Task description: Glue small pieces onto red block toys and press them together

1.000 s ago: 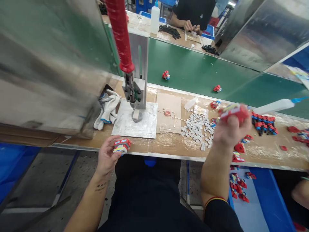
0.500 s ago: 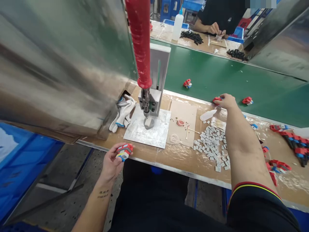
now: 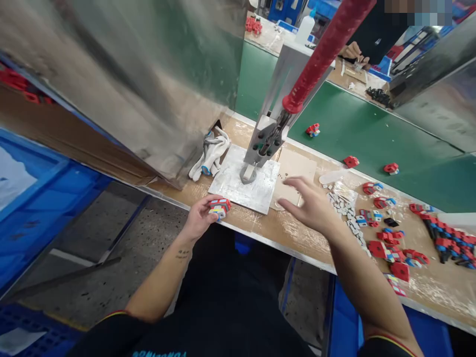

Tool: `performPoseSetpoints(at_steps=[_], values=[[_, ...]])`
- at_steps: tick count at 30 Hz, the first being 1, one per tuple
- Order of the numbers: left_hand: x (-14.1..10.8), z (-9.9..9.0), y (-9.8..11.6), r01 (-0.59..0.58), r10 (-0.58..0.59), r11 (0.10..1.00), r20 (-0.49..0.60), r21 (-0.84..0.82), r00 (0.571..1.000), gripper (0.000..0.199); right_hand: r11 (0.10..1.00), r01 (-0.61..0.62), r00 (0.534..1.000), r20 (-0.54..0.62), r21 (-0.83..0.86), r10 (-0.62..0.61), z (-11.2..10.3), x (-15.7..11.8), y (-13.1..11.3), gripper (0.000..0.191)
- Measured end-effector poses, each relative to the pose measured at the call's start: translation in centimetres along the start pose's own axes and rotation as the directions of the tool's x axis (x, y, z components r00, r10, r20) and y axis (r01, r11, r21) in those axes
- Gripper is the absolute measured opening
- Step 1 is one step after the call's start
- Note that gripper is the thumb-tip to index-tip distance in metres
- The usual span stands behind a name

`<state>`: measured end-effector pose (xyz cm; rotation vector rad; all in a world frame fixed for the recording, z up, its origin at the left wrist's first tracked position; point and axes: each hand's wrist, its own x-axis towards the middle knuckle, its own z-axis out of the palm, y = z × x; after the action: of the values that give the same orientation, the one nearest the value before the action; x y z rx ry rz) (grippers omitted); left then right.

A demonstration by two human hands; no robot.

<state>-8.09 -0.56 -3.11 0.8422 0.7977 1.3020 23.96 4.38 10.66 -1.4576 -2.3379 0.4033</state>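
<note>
One small red-and-white block (image 3: pixel 219 208) sits pinched in our left hand (image 3: pixel 200 216) by the bench edge, probably light, stiff plastic best gripped by its sides, while our right hand (image 3: pixel 308 202) spreads empty.

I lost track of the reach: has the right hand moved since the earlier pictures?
Yes. The right hand has left the edge of the green belt and moved left, toward the metal plate.
</note>
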Motion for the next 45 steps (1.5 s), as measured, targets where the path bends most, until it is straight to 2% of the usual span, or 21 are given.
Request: performPoseSetpoints(at_steps=[2, 4, 6, 9, 16, 23, 30, 34, 45], values=[[0.2, -0.2, -0.2, 0.000, -0.001, 1.000, 0.044, 0.005, 0.999, 0.061, 0.999, -0.038, 0.991, 0.131, -0.003, 0.038, 3.4, 3.2, -2.2, 0.059], [0.1, -0.4, -0.4, -0.014, 0.014, 1.000, 0.077, 0.000, 0.997, 0.061, 0.995, -0.099, 0.974, 0.201, -0.022, 0.101, 5.8, 6.1, -2.9, 0.071], [0.0, -0.6, -0.5, -0.021, 0.021, 1.000, 0.091, 0.000, 0.996, 0.062, 0.989, -0.139, 0.962, 0.228, -0.058, 0.149, 7.3, 8.0, -3.0, 0.077], [-0.2, -0.7, -0.5, -0.004, 0.004, 1.000, 0.109, 0.005, 0.994, 0.063, 0.977, -0.165, 0.955, 0.226, -0.133, 0.192, 8.3, 9.1, -3.4, 0.082], [-0.2, -0.8, -0.1, 0.032, -0.030, 0.999, 0.174, -0.006, 0.984, 0.058, 0.961, -0.128, 0.945, 0.264, -0.245, 0.193, 9.0, 9.8, -3.7, 0.066], [-0.3, -0.8, 0.0, 0.035, -0.033, 0.999, 0.171, -0.005, 0.985, 0.056, 0.976, -0.087, 0.952, 0.271, -0.200, 0.141, 8.7, 10.1, -2.5, 0.056], [-0.3, -0.8, -0.1, 0.035, -0.034, 0.999, 0.174, 0.000, 0.984, 0.055, 0.985, -0.088, 0.952, 0.278, -0.145, 0.126, 8.5, 10.2, -2.0, 0.059], [-0.3, -0.7, 0.0, 0.031, -0.031, 1.000, 0.179, 0.001, 0.983, 0.055, 0.984, -0.120, 0.950, 0.272, -0.135, 0.153, 8.5, 10.3, -2.0, 0.067], [-0.4, -0.5, 0.3, 0.021, -0.029, 0.998, 0.164, 0.053, 0.986, 0.055, 0.974, -0.172, 0.929, 0.303, -0.150, 0.211, 8.3, 10.3, -2.6, 0.072]])
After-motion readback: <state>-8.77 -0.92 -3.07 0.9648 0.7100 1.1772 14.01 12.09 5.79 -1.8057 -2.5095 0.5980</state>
